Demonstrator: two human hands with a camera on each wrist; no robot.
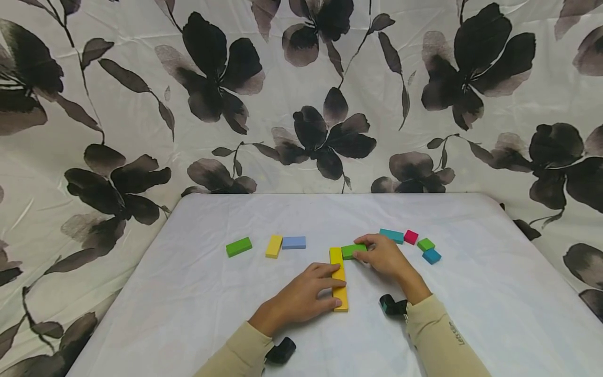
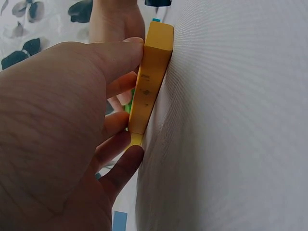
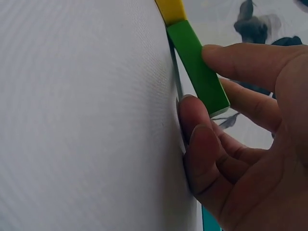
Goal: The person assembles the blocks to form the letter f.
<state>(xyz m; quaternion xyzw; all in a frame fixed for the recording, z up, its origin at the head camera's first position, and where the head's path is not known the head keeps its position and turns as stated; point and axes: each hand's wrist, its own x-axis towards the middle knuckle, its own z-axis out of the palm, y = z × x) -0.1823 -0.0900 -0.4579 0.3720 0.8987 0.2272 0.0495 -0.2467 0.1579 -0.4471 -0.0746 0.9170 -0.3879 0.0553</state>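
My left hand [image 1: 306,293] rests its thumb and extended fingers on top of an orange-yellow block [image 2: 149,91], which lies lengthwise away from me. End to end with it at the far side is a lighter yellow block [image 1: 335,255]. My right hand [image 1: 383,256] pinches a green block [image 1: 347,252] between thumb and forefinger, with the other fingers curled low near the cloth. That green block points sideways, its left end right at the yellow block's far right side. The right wrist view shows their ends meeting.
On the left of the white-covered table [image 1: 188,324] lie a green block [image 1: 238,246], a yellow block [image 1: 274,246] and a light blue block [image 1: 294,242]. Beyond my right hand are teal [image 1: 392,236], red [image 1: 411,237], green [image 1: 426,244] and blue blocks [image 1: 431,256]. Floral cloth hangs behind.
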